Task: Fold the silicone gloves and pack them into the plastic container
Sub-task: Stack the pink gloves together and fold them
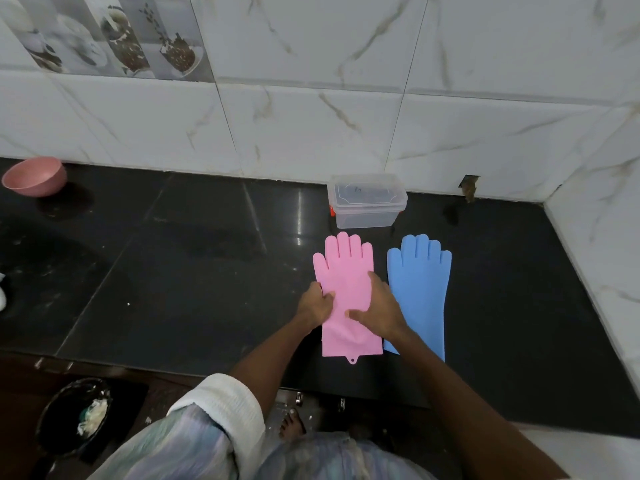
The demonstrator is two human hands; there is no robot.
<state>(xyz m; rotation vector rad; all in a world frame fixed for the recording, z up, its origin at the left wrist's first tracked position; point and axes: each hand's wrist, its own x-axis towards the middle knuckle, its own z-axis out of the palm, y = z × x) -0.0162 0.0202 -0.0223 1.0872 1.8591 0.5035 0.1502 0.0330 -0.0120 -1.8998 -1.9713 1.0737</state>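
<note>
A pink silicone glove [341, 268] lies flat on the black counter, fingers pointing at the wall. My left hand [314, 304] pinches its left edge at mid length. Spread flat, my right hand [379, 308] presses on the glove's right side with the thumb across the cuff area. A blue silicone glove [420, 282] lies flat just to the right, parallel to the pink one, untouched. A clear plastic container [367, 200] with its lid on and an orange clip stands beyond the gloves against the wall.
A pink bowl [34, 176] sits at the far left back of the counter [173, 271]. Tiled walls close off the back and the right side. Below the counter's front edge stands a dark bin [74, 415] with scraps.
</note>
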